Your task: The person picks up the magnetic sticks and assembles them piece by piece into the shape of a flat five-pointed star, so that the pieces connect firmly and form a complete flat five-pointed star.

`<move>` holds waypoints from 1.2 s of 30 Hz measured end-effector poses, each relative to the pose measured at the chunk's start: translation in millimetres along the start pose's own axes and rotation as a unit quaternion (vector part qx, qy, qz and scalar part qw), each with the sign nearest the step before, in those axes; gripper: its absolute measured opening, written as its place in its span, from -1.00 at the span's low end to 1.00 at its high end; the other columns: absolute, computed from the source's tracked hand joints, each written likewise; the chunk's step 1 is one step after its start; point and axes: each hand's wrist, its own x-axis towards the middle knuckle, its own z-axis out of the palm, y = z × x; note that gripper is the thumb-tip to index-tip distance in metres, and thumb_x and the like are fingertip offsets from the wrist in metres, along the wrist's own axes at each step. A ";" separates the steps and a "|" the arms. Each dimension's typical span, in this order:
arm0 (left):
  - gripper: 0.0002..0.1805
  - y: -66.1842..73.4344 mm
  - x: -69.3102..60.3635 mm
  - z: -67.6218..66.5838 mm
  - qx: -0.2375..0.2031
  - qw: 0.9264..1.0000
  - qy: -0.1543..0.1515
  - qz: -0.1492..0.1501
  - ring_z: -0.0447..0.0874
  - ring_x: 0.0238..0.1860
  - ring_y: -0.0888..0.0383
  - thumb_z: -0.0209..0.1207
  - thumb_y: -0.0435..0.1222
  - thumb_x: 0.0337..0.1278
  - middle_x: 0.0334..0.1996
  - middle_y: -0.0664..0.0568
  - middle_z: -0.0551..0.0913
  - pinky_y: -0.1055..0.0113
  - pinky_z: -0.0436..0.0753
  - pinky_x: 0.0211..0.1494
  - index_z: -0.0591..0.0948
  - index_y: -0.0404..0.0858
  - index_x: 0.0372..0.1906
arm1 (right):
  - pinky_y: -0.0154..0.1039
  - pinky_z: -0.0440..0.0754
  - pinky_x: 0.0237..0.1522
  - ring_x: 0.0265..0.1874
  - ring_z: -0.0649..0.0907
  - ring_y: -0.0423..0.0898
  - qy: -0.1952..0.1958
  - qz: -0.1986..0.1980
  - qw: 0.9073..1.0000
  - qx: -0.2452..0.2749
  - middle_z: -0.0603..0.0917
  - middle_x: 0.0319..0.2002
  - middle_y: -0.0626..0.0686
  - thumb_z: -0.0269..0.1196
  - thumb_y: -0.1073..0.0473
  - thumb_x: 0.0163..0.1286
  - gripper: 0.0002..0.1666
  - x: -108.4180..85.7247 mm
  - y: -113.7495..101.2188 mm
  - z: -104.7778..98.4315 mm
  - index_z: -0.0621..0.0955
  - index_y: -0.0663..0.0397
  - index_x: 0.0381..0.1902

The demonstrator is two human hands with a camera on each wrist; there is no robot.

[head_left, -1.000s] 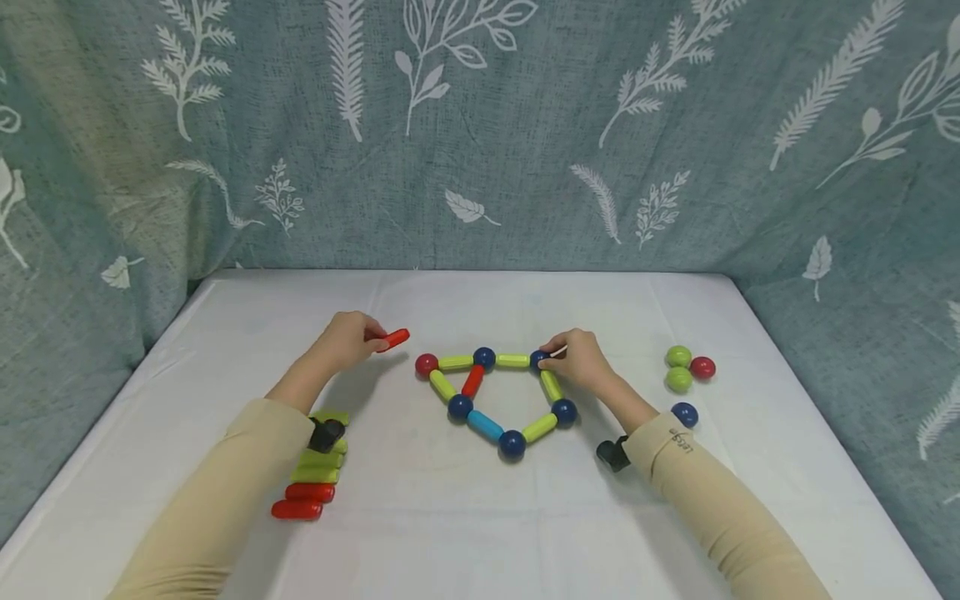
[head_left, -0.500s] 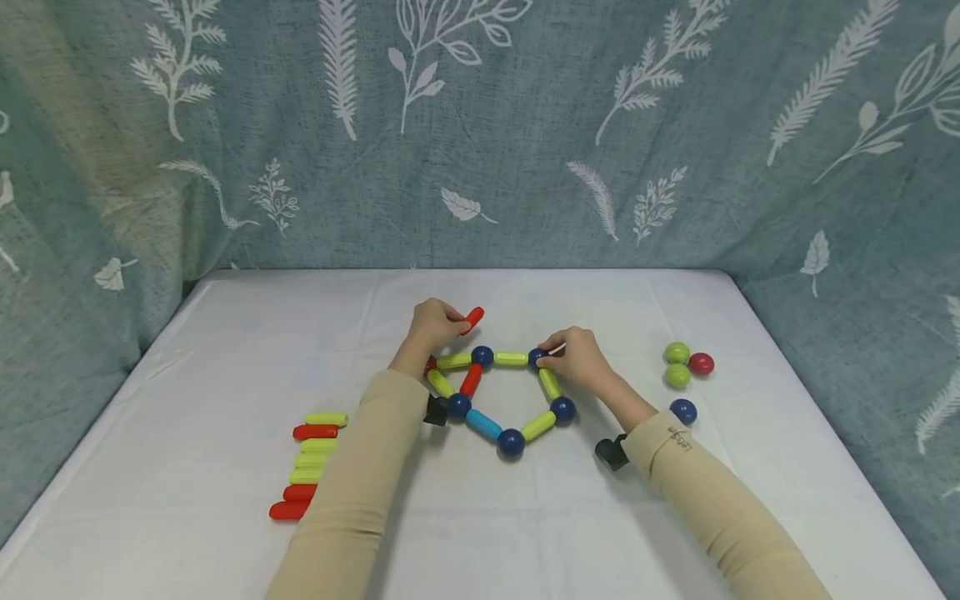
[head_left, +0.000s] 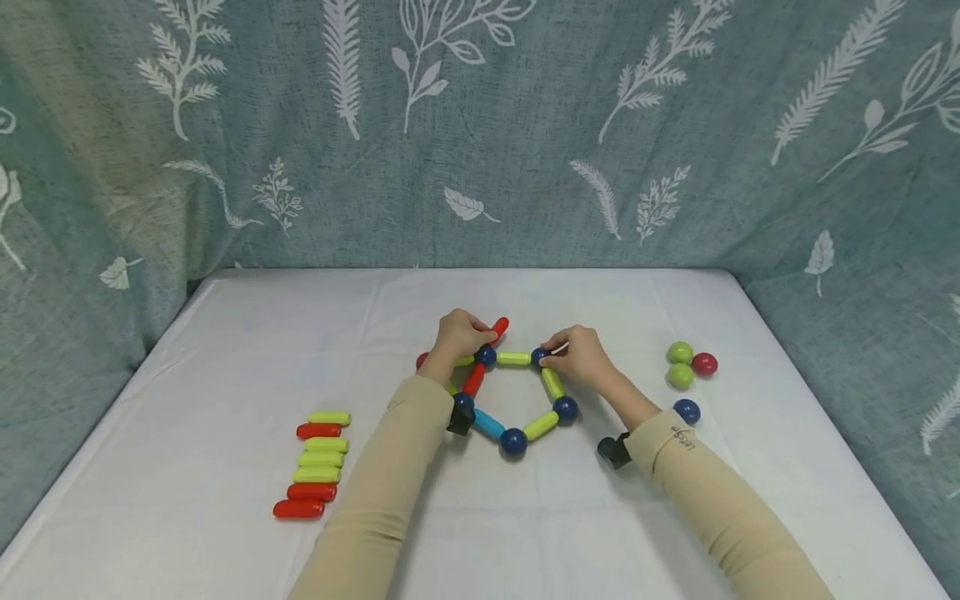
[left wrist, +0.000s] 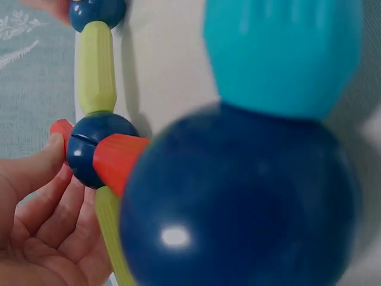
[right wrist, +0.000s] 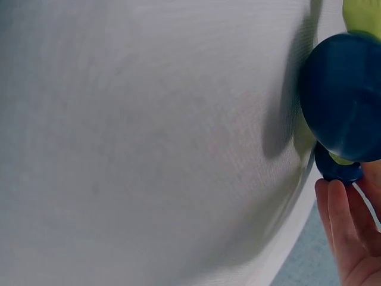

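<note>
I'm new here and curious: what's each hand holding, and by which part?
The left hand pinches a red stick near its closer end; the right hand pinches a blue ball by its right side.

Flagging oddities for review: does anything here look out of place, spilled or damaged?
Nothing looks spilled or damaged. Mildly odd: at the left, one red rod lies between green rods, while two more red rods lie together at the near end, breaking the colour grouping. The left arm hides part of the joined frame.
</note>
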 end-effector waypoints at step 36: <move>-0.68 -13.6 -6.1 -24.0 0.113 0.982 -0.128 0.080 0.51 -0.08 0.02 0.26 -0.29 0.02 -0.14 -0.10 0.62 0.23 0.50 0.01 0.62 -0.35 -0.09 | -0.25 0.60 -0.24 -0.25 0.63 0.00 0.007 0.010 1.000 0.004 0.66 -0.21 0.17 0.32 0.30 0.13 -0.74 -2.0 -2.7 2.0 0.65 0.30 -0.19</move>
